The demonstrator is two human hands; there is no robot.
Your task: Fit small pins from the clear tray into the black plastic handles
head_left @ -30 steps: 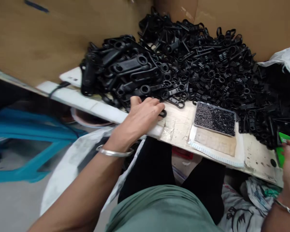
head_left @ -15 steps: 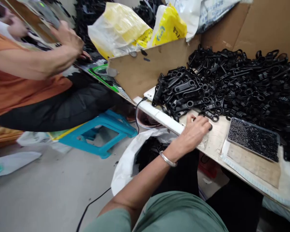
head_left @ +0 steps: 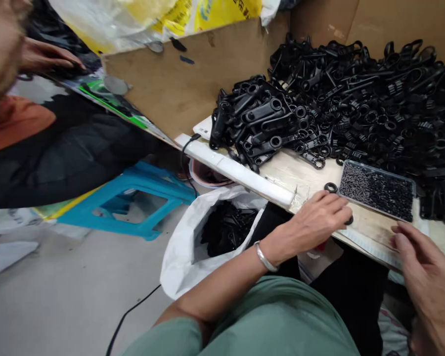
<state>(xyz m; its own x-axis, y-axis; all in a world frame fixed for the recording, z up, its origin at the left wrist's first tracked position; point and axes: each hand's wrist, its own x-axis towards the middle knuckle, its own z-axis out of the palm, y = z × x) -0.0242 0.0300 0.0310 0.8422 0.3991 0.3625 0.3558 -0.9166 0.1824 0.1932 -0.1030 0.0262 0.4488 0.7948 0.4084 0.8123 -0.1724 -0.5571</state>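
My left hand, with a silver bangle at the wrist, is closed over a black plastic ring-ended part at the table's front edge. The part's ring shows beyond my fingers; most of it is covered by them. At the right, my right hand has its thumb and forefinger drawn together over the cardboard sheet; anything between them is too small to make out. Just behind both hands lies a clear shallow tray full of tiny dark pieces.
A large heap of black plastic parts covers the table's back, against cardboard walls. Below the edge stands a white sack holding black pieces. A blue stool and a co-worker's hand are at left.
My left hand has moved right along the table edge, from beside the heap toward the tray, with the black part. My right hand has come into view. The camera view has shifted.
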